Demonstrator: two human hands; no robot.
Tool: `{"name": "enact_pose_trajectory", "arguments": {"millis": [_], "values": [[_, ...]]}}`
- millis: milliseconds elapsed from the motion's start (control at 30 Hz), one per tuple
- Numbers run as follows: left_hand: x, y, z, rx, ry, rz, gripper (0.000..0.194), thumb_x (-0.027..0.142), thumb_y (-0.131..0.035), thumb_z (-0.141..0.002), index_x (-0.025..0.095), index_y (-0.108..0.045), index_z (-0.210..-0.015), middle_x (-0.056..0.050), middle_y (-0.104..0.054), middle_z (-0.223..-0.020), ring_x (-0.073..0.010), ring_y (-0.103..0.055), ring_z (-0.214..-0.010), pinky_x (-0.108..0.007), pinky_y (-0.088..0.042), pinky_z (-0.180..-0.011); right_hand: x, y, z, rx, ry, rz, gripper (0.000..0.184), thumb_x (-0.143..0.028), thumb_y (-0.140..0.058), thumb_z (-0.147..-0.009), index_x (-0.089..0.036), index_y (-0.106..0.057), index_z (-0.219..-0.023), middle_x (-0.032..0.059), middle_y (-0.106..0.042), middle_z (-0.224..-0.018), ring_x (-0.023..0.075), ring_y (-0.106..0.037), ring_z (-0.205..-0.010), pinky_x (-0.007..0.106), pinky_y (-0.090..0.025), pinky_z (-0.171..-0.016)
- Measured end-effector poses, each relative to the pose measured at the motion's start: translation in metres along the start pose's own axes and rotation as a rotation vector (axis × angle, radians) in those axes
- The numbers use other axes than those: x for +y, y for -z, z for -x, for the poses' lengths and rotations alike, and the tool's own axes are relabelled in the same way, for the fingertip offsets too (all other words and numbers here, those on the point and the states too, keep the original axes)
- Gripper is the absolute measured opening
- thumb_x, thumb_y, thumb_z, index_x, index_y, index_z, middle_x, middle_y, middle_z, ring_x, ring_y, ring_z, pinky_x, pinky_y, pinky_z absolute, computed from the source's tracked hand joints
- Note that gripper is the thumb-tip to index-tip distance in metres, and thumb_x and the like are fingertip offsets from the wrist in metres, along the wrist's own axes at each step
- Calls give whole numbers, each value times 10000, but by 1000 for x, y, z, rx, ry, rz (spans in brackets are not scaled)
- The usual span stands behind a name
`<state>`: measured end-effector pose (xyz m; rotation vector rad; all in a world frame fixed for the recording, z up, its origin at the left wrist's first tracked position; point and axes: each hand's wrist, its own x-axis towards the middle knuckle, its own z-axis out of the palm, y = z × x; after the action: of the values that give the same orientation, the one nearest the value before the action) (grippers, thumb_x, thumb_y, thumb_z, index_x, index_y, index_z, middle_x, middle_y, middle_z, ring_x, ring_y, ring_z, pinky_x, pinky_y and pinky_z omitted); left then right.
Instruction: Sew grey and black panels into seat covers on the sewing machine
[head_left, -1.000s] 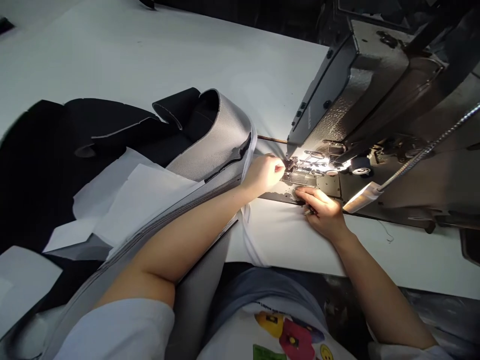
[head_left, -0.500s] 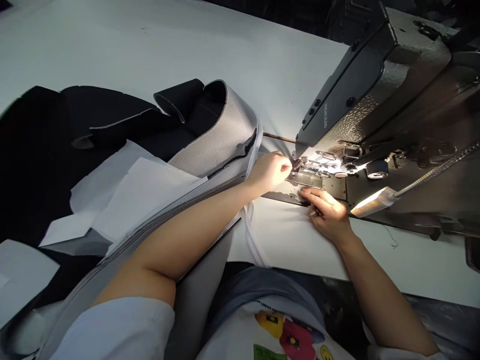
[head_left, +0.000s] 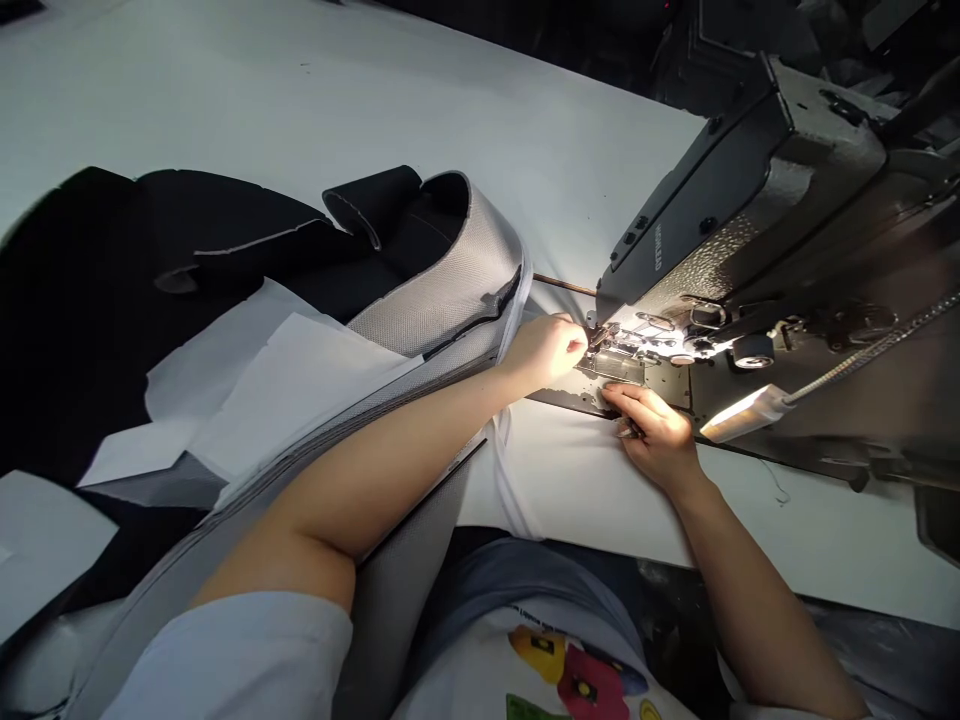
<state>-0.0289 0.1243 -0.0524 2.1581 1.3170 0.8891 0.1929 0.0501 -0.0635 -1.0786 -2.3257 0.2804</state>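
Close to the near edge of the worktop [head_left: 390, 100], toward its right side, both your hands are working at the sewing machine [head_left: 701, 215]. Your left hand [head_left: 547, 350] is just beside the presser foot [head_left: 598, 340], with its fingers curled and their tips pressed together; what they pinch, I cannot tell, because the hand hides it. Your right hand [head_left: 660, 435] is nearer to you, with the forefinger stretched flat toward the metal bed plate [head_left: 566, 393] and the other fingers bent around a small metal piece [head_left: 627, 428].

The grey mesh fabric [head_left: 450, 270] lies to the left of the machine, under and around your left forearm. It makes a standing loop beyond your left wrist, and its other part comes down over the near edge. A white strip [head_left: 510, 490] runs by your left wrist and also goes down to this edge. Toward the left edge, black fabric [head_left: 240, 215] lies in folds, and the white sheets [head_left: 292, 380] rest upon the fabric. The lamp [head_left: 746, 412] stands near your right hand, lit, and a loose thread [head_left: 780, 488] lies on the worktop, to the right of that hand.
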Motion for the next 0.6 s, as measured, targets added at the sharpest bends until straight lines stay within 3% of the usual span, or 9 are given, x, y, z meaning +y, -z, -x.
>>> {"name": "enact_pose_trajectory", "arguments": {"millis": [600], "values": [[0,0,-1,23,12,27,181,76,-520,-745,155,-599,-603,-19,-554,-660,-136,-454,-594,-279,-311,-596,-4,1,0,-20,-37,45,623,20,-425,-667,-243,-644,-1188,53,-662,-1162,177,-668,-965,264,-583,-742]]}}
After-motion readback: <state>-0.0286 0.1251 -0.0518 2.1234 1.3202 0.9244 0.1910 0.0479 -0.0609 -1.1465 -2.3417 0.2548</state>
